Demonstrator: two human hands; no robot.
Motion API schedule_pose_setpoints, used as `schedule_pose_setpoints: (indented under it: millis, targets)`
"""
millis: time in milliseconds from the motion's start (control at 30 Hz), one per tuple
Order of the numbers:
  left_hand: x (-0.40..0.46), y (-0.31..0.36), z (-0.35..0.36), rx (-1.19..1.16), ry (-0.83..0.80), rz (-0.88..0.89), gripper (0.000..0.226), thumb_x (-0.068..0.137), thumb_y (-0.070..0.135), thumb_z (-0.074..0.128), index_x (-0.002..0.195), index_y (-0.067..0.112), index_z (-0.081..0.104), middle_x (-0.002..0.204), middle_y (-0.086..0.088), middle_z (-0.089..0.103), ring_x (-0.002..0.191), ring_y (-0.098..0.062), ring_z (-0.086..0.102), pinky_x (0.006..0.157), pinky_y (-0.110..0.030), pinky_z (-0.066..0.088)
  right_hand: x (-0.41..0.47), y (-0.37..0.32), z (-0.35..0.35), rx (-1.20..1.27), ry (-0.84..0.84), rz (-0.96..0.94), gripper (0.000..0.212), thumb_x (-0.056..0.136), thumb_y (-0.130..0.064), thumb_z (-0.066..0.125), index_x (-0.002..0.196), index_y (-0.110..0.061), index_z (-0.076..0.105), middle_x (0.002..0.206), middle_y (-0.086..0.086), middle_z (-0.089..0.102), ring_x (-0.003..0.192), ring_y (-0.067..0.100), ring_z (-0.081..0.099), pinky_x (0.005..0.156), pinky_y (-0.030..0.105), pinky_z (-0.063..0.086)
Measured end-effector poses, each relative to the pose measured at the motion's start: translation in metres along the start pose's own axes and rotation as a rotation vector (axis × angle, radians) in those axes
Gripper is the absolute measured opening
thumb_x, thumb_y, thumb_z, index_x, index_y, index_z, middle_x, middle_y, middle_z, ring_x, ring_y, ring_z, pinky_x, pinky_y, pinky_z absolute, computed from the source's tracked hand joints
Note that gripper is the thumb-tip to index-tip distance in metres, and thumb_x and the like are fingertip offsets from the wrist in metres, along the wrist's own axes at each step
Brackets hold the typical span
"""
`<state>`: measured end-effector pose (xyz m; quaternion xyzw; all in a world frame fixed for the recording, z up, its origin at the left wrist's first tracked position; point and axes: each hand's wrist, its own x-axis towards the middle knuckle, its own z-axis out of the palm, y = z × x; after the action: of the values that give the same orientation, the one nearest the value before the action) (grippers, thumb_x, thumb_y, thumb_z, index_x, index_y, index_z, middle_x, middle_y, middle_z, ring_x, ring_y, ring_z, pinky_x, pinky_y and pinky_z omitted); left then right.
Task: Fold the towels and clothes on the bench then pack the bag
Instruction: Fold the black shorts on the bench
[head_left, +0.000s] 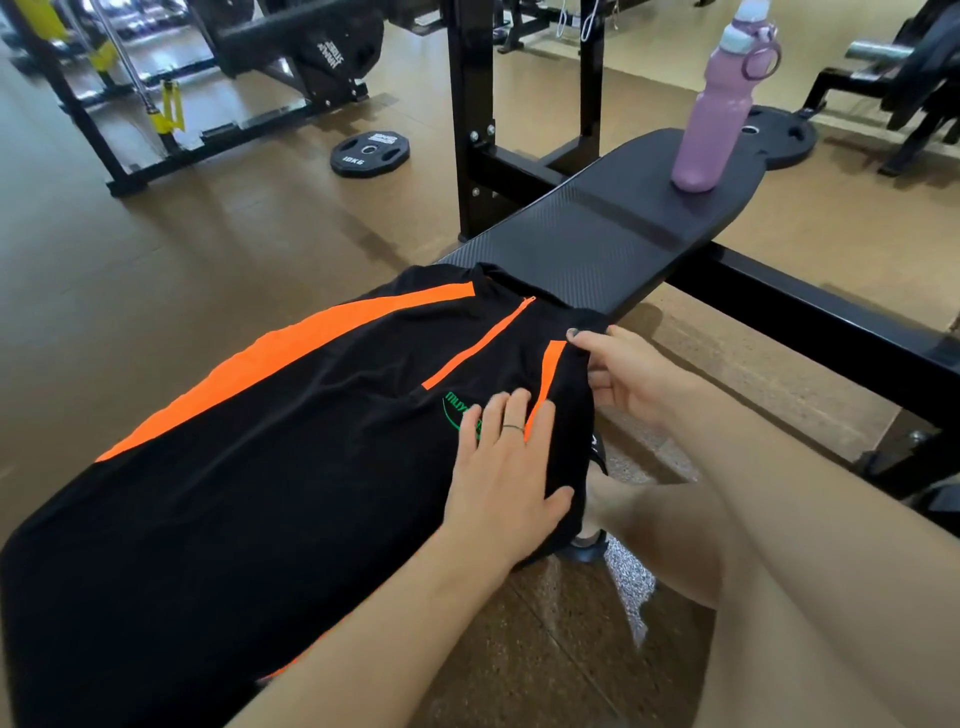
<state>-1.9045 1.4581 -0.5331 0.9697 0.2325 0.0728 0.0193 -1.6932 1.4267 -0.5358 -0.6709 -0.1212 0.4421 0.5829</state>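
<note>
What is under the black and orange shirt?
The shirt lies spread over the near end of the bench, hiding the pad beneath; whether anything else lies under it cannot be seen. The left hand rests flat on top, and the right hand pinches its edge.

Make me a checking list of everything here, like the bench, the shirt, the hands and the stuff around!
Surface: black bench, far end bare.
Job's things: black-and-orange shirt spread on the bench, zip up; no towels or bag seen.
Clutter: pink bottle upright at the far end.
Hands: left hand pressed flat on the shirt; right hand pinches its edge.
Cables: nothing seen.
Surroundings: weight plate on the floor, gym machines behind.
</note>
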Motion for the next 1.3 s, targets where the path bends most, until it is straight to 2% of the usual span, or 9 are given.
schedule_pose_setpoints:
  millis: [200,333,433,533,700,800,933,1133,1300]
  targets:
    - [0.034,-0.042,0.016,0.012,-0.314,-0.099,0.105,0.086,0.076,0.049,0.16,0.032,-0.011,0.169,-0.006,-0.014,0.156,-0.031,-0.013,0.123,-0.06,0.002,0.037,-0.006,-0.003,-0.111,0.165,-0.142,0.017,0.101,-0.016,0.055,0.115,-0.019,0.064,0.111,0.008,0.073,0.094,0.028,0.071,0.06,0.033,0.056]
    - [0.054,-0.052,0.018,-0.011,-0.322,-0.116,0.103,0.085,0.079,0.046,0.159,0.037,-0.012,0.169,-0.003,-0.017,0.155,-0.029,-0.016,0.123,-0.061,0.0,0.064,-0.007,-0.007,-0.205,0.286,-0.117,0.013,0.1,-0.019,0.057,0.111,-0.014,0.06,0.108,0.011,0.069,0.096,0.033,0.069,0.069,0.045,0.062]
    - [0.057,-0.044,0.018,0.018,-0.257,-0.117,0.103,0.087,0.075,0.049,0.16,0.032,-0.01,0.169,-0.009,-0.013,0.155,-0.033,-0.013,0.122,-0.062,0.001,0.07,-0.009,-0.009,-0.222,0.303,-0.067,0.019,0.097,-0.028,0.063,0.092,-0.011,0.058,0.088,0.008,0.065,0.082,0.028,0.067,0.055,0.033,0.057]
    - [0.046,-0.028,0.025,0.064,-0.122,-0.027,0.103,0.084,0.069,0.057,0.161,0.027,0.004,0.168,-0.016,0.003,0.155,-0.038,-0.001,0.121,-0.065,0.007,0.059,-0.004,-0.011,-0.15,0.127,0.038,0.034,0.083,-0.032,0.077,0.102,-0.006,0.066,0.088,0.008,0.072,0.074,0.022,0.071,0.05,0.024,0.052]
    - [0.036,-0.011,0.031,0.097,0.022,0.003,0.084,0.074,0.058,0.074,0.14,0.017,0.043,0.141,-0.014,0.044,0.134,-0.036,0.04,0.112,-0.054,0.034,0.039,0.015,-0.017,-0.443,-0.284,0.199,0.035,0.078,-0.024,0.08,0.112,-0.014,0.076,0.108,0.004,0.077,0.111,0.026,0.069,0.106,0.042,0.048]
    - [0.035,-0.001,0.027,0.072,0.098,0.016,0.062,0.071,0.057,0.075,0.111,0.016,0.051,0.11,-0.006,0.052,0.101,-0.028,0.051,0.087,-0.042,0.044,0.025,0.021,-0.015,-0.527,-0.435,0.274,0.035,0.081,-0.015,0.077,0.116,-0.014,0.073,0.112,0.006,0.076,0.112,0.028,0.069,0.104,0.042,0.049]
    - [0.028,0.007,0.028,-0.008,0.04,-0.019,0.056,0.071,0.066,0.07,0.099,0.02,0.051,0.095,0.0,0.054,0.09,-0.022,0.055,0.077,-0.036,0.046,0.006,0.022,-0.004,-0.567,-0.57,0.353,0.035,0.083,-0.012,0.073,0.118,-0.011,0.07,0.118,0.011,0.074,0.116,0.034,0.067,0.105,0.046,0.049]
    - [0.018,0.024,0.018,-0.335,-0.066,-0.321,0.064,0.075,0.077,0.056,0.103,0.021,0.04,0.1,0.005,0.05,0.093,-0.022,0.06,0.073,-0.034,0.042,-0.016,0.004,0.007,-0.334,-0.567,0.352,0.018,0.092,-0.007,0.062,0.077,-0.016,0.067,0.076,0.005,0.064,0.063,0.016,0.056,0.059,0.024,0.045]
    - [0.018,0.029,-0.002,-0.651,-0.096,-0.508,0.038,0.09,0.054,0.057,0.101,0.024,0.036,0.102,0.004,0.053,0.097,-0.025,0.06,0.077,-0.041,0.047,-0.026,-0.007,0.018,-0.148,-0.468,0.308,0.024,0.095,-0.002,0.053,0.074,-0.012,0.056,0.068,0.006,0.064,0.055,0.017,0.061,0.052,0.025,0.051]
